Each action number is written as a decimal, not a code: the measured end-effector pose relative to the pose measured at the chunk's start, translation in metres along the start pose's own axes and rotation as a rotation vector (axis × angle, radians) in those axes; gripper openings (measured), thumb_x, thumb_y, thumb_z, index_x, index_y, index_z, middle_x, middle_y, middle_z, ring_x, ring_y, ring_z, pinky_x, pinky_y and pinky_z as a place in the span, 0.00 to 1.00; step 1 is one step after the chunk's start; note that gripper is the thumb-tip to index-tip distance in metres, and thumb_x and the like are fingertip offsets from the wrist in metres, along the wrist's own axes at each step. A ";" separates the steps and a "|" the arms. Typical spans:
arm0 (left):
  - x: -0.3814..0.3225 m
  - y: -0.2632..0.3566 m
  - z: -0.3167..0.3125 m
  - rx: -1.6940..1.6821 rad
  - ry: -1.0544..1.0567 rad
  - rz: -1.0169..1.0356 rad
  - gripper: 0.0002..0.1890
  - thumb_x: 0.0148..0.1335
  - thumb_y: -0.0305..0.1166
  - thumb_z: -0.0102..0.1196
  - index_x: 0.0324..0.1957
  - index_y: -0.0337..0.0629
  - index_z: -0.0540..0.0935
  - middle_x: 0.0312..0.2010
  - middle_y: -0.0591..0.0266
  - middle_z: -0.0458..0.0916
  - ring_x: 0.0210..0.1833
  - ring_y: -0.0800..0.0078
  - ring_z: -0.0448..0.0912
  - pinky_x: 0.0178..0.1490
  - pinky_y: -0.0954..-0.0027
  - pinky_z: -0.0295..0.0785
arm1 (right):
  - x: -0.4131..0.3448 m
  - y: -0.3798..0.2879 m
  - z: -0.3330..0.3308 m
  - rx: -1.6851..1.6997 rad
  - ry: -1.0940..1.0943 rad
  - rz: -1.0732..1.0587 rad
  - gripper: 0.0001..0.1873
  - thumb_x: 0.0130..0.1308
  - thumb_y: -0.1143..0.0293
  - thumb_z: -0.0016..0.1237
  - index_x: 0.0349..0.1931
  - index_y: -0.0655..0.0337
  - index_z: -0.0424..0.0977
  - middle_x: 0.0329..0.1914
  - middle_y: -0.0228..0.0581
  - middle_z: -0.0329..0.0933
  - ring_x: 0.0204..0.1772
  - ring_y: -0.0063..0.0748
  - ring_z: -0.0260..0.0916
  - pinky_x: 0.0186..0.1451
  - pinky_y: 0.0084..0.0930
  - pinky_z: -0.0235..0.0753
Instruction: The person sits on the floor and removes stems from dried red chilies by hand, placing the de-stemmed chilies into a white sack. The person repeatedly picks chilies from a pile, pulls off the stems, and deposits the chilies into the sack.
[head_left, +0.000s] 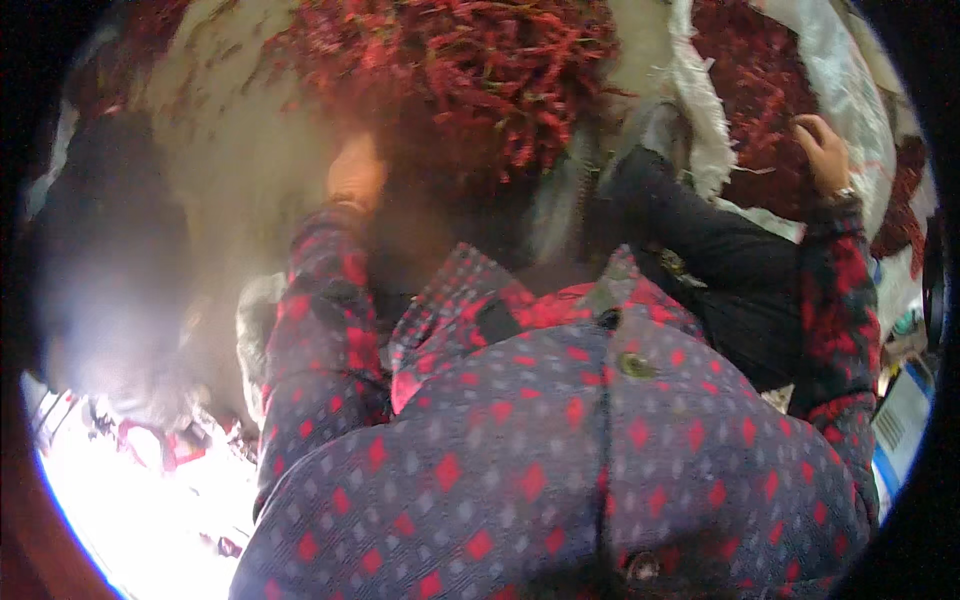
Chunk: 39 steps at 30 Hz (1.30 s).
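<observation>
A heap of dried red chili peppers (480, 67) lies in front of me, with some paler stems mixed in. My left hand (358, 174) is at the near left edge of this heap; blur and shadow hide its fingers, so whether it holds anything is unclear. To the right, a white woven plastic sack (847, 82) gapes wide, its frayed rim folded outward. Dark red chilies (757, 112) fill its mouth. Over the sack's right side is my right hand (825, 157), thumb and fingers slightly bent and apart, with nothing visible in them.
Bare floor (232, 120) with scattered bits stretches left of the heap. My bent leg in dark trousers (705, 232) lies beside the sack. More red chilies (904, 195) show at the far right. A dark, blurred shape (112, 225) stands at left, above a glaring bright area.
</observation>
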<state>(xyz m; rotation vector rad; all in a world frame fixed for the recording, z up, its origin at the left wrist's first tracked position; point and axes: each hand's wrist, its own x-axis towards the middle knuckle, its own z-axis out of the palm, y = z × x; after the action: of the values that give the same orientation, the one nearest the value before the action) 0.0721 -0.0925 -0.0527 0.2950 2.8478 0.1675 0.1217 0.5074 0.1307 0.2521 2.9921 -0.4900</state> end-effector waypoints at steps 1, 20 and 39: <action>-0.001 0.028 -0.029 -0.023 -0.079 -0.071 0.18 0.51 0.38 0.46 0.42 0.37 0.71 0.36 0.48 0.72 0.40 0.54 0.72 0.41 0.58 0.68 | -0.003 0.002 0.000 0.027 -0.003 -0.029 0.10 0.58 0.69 0.40 0.37 0.64 0.69 0.30 0.31 0.71 0.35 0.21 0.66 0.41 0.17 0.65; -0.077 0.138 -0.148 -1.773 -0.317 -0.080 0.10 0.60 0.34 0.42 0.34 0.40 0.74 0.28 0.66 0.75 0.27 0.85 0.66 0.28 0.84 0.58 | -0.043 -0.223 0.067 0.688 -0.375 -0.376 0.13 0.57 0.68 0.40 0.38 0.68 0.71 0.37 0.38 0.73 0.42 0.24 0.67 0.44 0.20 0.66; -0.087 0.178 -0.128 -1.841 -0.439 -0.102 0.10 0.56 0.30 0.47 0.38 0.33 0.75 0.26 0.69 0.75 0.25 0.85 0.68 0.28 0.83 0.63 | -0.048 -0.273 0.112 1.750 -0.418 0.125 0.10 0.59 0.68 0.42 0.39 0.63 0.68 0.37 0.39 0.72 0.41 0.29 0.68 0.46 0.24 0.66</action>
<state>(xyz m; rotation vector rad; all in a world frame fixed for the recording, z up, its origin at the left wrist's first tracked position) 0.1508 0.0508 0.1168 -0.2085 1.3152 2.0351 0.1276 0.2087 0.1154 0.3240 1.3563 -2.4628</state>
